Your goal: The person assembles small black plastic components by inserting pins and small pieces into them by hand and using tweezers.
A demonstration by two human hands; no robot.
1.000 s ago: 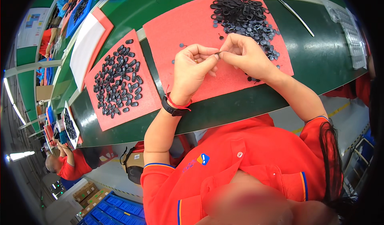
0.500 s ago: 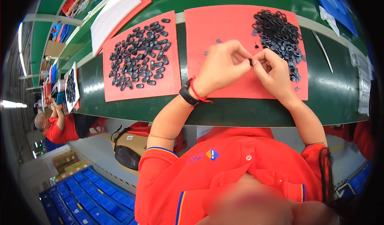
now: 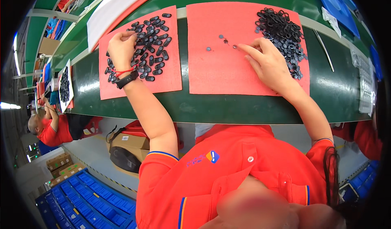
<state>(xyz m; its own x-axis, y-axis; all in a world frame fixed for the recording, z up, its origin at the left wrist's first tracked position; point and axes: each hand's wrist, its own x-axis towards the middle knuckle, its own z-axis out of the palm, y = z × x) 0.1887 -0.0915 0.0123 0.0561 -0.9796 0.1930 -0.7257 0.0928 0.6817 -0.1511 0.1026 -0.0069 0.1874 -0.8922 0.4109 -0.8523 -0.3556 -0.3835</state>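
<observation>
From my remote seat I see the green table (image 3: 228, 108) running left to right, and on it the right pink mat (image 3: 220, 74), the larger of two, with the left pink mat (image 3: 171, 80) well apart from it. Over the right mat is the right hand (image 3: 271, 64), pointing left, its thumb and forefinger spread apart. Over the left mat the left hand (image 3: 121, 51) points to the far side, thumb and fingers gathered at the tips; whether they are clamped on anything I cannot tell. A heap of black rings (image 3: 279, 23) fills the right mat's far right corner, with a heap of grey discs (image 3: 291, 51) on its near side. The black oval pieces (image 3: 159, 66) lie across the left mat, under and around the left hand, with mixed headings: the farthest piece (image 3: 166, 15) has its long axis left to right, one slanted piece (image 3: 167, 41) runs from near left to far right, and another piece (image 3: 151, 60) points near to far. Smallest, a lone disc (image 3: 235, 47) sits right at the right forefinger's tip.
</observation>
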